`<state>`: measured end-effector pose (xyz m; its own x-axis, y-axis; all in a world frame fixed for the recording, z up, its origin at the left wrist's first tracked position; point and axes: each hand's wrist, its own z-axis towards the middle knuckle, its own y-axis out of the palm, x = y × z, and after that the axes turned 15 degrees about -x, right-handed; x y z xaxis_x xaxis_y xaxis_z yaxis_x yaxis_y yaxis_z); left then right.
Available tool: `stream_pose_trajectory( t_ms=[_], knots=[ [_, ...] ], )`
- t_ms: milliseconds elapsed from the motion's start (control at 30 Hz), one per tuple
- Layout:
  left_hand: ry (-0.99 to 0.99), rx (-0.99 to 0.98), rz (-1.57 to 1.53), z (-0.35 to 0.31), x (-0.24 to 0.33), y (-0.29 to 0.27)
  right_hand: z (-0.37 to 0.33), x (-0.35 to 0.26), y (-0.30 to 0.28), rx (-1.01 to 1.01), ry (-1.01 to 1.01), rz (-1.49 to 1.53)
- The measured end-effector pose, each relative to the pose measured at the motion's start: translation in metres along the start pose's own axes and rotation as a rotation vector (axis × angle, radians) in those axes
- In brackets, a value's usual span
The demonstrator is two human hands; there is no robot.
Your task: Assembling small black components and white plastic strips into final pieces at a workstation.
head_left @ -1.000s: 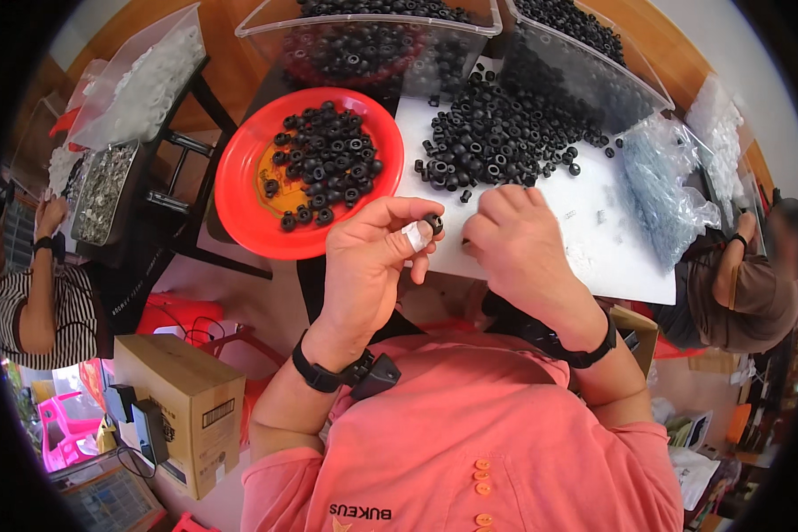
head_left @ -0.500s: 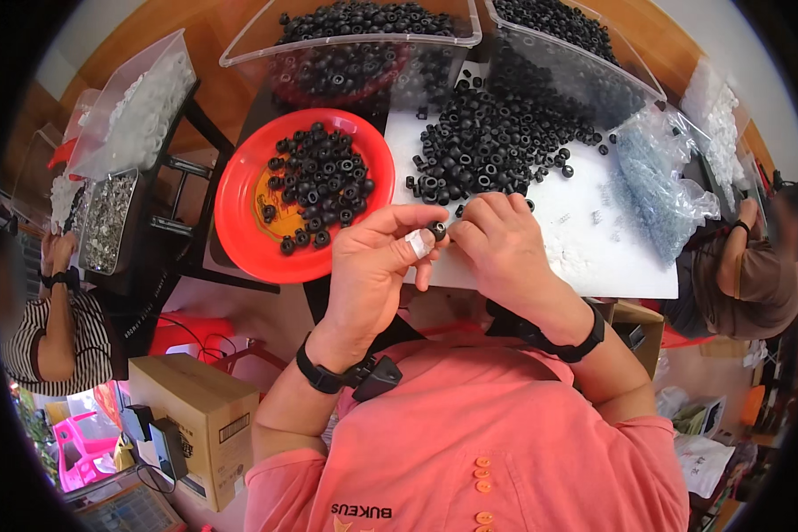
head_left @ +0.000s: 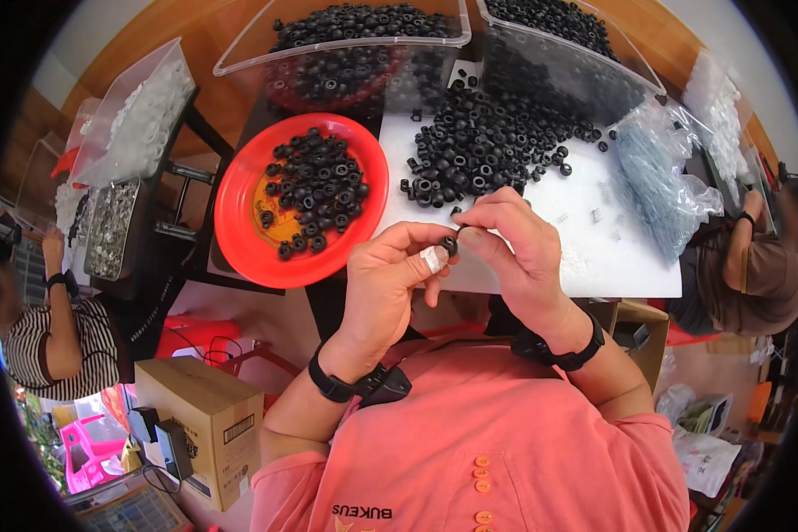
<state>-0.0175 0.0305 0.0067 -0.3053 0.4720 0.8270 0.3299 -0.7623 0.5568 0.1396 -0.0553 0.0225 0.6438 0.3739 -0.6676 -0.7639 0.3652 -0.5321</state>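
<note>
Between the thumb and forefinger of my left hand point(head_left: 377, 279) is a small black ring-shaped piece point(head_left: 449, 246) with a hole through it. White tape wraps that thumb. Close beside it, my right hand point(head_left: 525, 257) pinches thumb against fingers; a dark bit shows at the tips, too small to name. Both hands hover over the front edge of a white board point(head_left: 629, 275). A heap of similar black pieces point(head_left: 474, 146) lies on the board just beyond them. To the left, a red plate point(head_left: 232, 217) carries more of these pieces.
Two clear bins of black pieces, a left bin point(head_left: 346, 43) and a right bin point(head_left: 585, 66), stand at the back. A plastic bag of bluish small parts point(head_left: 661, 182) lies right. Small clear bits point(head_left: 596, 215) dot the board. Co-workers sit left and right; a cardboard box point(head_left: 199, 426) stands lower left.
My right hand has turned and lifted slightly, so its thumb and pinched fingertips now show. My left hand has shifted a little right and down, still holding the black piece.
</note>
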Motion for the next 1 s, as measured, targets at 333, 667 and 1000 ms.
stream_pose_trajectory(
  t_ms=[333,667,1000],
  knots=[
    [-0.004,0.06,0.018,0.002,-0.007,0.01,-0.009,0.001,0.002,0.006,0.034,0.068],
    [-0.034,0.103,0.065,0.003,-0.011,0.018,-0.022,0.003,0.001,0.032,0.246,0.367],
    [-0.005,0.147,0.144,0.004,-0.016,0.025,-0.027,0.007,-0.007,-0.03,0.116,0.16]
  ],
)
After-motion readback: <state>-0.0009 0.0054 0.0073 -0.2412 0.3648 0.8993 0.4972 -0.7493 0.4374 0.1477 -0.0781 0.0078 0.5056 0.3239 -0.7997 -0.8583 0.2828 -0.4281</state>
